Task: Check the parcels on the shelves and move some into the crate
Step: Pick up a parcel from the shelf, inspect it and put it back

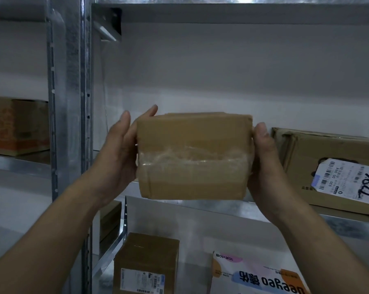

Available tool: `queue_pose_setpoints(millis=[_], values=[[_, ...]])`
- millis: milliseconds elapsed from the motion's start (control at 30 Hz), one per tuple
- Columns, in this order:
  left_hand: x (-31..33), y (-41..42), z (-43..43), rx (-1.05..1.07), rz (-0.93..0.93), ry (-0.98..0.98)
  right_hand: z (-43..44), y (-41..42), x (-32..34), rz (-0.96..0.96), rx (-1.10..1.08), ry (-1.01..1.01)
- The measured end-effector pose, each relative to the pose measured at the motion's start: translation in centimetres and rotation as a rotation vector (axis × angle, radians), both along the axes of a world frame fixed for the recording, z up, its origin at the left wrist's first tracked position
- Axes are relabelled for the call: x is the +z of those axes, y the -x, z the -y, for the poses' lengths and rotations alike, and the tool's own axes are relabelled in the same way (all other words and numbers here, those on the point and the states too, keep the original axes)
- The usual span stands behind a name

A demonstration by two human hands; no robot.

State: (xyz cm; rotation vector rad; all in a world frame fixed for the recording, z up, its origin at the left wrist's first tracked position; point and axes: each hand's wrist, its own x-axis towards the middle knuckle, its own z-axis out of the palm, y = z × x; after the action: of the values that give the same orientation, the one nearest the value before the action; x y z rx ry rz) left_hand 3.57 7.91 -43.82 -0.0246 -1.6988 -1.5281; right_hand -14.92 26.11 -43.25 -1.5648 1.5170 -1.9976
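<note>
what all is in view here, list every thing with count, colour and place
held box: 1, brown cardboard with clear tape, between both hands, in front of the middle shelf
labelled box: 1, brown with white label, middle shelf, right
small box: 1, brown with white label, lower shelf, left
printed pack: 1, white with orange and blue print, lower shelf, right
side box: 1, brown and orange, shelf in the left bay
shelf frame: 1, grey metal, uprights left of centre
left hand: 1, presses the held box's left side
right hand: 1, holds its right side, thumb on the front edge
</note>
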Motion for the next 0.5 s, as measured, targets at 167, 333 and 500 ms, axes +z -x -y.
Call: queue_pose_setpoints(millis=[167,333,500], values=[[0.4,0.0,-0.4,0.040,-0.031,-0.075,-0.1,-0.7,1.3,0.029,0.003,0.071],[0.5,0.0,0.0,0.058,-0.066,-0.011,0.2,-0.5,2.3,0.039,0.148,0.166],[0.9,0.5,0.5,0.147,-0.118,0.187,0.7,0.6,1.6,-0.181,0.076,0.215]])
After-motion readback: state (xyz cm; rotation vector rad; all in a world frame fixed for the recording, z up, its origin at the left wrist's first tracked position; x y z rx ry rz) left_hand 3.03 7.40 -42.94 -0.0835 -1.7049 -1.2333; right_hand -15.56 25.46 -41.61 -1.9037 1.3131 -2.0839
